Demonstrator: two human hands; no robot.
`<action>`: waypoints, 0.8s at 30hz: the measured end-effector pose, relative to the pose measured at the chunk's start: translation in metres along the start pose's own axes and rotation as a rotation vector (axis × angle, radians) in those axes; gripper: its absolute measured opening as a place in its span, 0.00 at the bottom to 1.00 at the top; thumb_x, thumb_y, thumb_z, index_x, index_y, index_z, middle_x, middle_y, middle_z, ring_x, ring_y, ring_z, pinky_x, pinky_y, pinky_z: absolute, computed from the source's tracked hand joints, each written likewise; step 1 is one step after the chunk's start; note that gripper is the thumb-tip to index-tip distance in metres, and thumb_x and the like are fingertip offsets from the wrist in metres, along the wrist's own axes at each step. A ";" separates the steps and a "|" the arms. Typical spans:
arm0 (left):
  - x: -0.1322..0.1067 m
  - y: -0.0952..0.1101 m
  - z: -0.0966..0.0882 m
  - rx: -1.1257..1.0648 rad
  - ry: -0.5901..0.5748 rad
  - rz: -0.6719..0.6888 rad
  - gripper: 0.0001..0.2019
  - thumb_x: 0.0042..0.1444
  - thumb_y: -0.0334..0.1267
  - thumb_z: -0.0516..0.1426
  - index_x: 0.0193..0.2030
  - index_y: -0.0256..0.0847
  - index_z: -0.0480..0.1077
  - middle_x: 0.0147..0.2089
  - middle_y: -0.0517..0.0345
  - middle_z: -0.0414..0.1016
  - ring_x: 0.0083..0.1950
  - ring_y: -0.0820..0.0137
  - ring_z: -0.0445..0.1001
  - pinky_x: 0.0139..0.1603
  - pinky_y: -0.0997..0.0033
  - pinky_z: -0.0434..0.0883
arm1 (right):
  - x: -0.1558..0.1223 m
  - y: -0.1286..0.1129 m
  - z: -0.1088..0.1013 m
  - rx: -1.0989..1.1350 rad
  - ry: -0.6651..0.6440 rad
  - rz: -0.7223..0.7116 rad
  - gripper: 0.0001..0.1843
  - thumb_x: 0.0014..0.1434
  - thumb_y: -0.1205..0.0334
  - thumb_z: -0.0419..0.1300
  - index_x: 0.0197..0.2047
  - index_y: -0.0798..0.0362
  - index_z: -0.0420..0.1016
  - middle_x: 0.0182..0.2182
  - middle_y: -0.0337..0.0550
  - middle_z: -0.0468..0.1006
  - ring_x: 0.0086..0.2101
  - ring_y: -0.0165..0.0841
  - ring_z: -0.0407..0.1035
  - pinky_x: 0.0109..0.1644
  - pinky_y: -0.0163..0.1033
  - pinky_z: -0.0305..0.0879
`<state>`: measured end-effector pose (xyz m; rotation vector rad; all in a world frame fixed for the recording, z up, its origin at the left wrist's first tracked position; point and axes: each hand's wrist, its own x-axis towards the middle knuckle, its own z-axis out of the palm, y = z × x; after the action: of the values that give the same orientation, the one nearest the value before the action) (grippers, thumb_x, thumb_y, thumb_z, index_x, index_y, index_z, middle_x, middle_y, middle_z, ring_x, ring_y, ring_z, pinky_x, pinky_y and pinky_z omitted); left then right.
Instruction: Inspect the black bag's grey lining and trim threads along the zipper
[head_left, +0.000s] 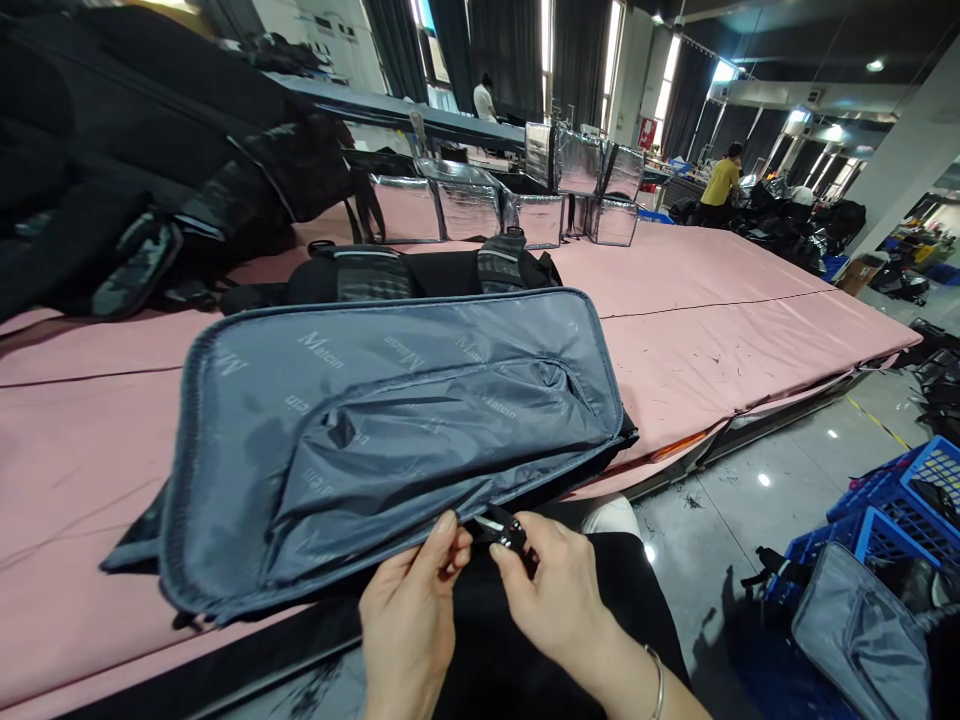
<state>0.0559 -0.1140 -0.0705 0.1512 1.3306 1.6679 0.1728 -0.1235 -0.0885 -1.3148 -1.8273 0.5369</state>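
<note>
A grey-lined bag panel (390, 420) printed with small white lettering lies open on the pink table (720, 330), its lower edge hanging over the near side. My left hand (409, 610) pinches that lower edge by the zip. My right hand (559, 590), with a bracelet on the wrist, pinches a small black zip slider (508, 532) right beside it. The two hands almost touch. The black backpack body (420, 272) lies behind the panel.
A heap of black backpacks (142, 160) fills the table's far left. Silver insulated boxes (525, 190) stand at the back. Blue plastic crates (892, 510) and a grey bag panel (862, 640) sit on the floor at right. People work in the distance.
</note>
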 end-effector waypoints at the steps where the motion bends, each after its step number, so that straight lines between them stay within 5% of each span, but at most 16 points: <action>1: 0.000 0.000 0.000 0.005 0.002 -0.005 0.18 0.19 0.39 0.72 0.14 0.36 0.69 0.20 0.60 0.68 0.26 0.76 0.65 0.23 0.82 0.67 | 0.000 0.000 0.001 -0.008 0.003 0.001 0.08 0.63 0.60 0.54 0.38 0.52 0.73 0.27 0.44 0.76 0.27 0.36 0.71 0.30 0.36 0.58; 10: 0.000 0.001 -0.001 0.016 -0.022 -0.015 0.16 0.23 0.39 0.72 0.18 0.35 0.72 0.21 0.59 0.68 0.26 0.77 0.64 0.23 0.81 0.66 | 0.001 0.007 0.008 0.141 0.072 0.045 0.09 0.63 0.59 0.53 0.37 0.52 0.72 0.28 0.43 0.76 0.27 0.34 0.69 0.31 0.36 0.61; 16: -0.003 0.006 0.001 0.020 -0.035 -0.031 0.21 0.14 0.42 0.74 0.16 0.35 0.71 0.19 0.60 0.67 0.26 0.77 0.63 0.23 0.82 0.66 | -0.006 0.012 0.024 0.291 0.098 0.137 0.08 0.63 0.58 0.55 0.38 0.53 0.71 0.27 0.42 0.74 0.27 0.33 0.68 0.32 0.35 0.62; 24: -0.002 0.006 0.003 0.025 -0.045 -0.028 0.24 0.12 0.45 0.75 0.15 0.36 0.71 0.19 0.61 0.66 0.26 0.77 0.62 0.22 0.82 0.65 | -0.003 0.011 0.023 0.085 0.133 -0.041 0.12 0.66 0.59 0.48 0.34 0.52 0.67 0.27 0.44 0.74 0.27 0.35 0.70 0.30 0.36 0.57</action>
<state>0.0554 -0.1135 -0.0635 0.1829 1.3140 1.6160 0.1609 -0.1196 -0.1109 -1.2244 -1.7008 0.4876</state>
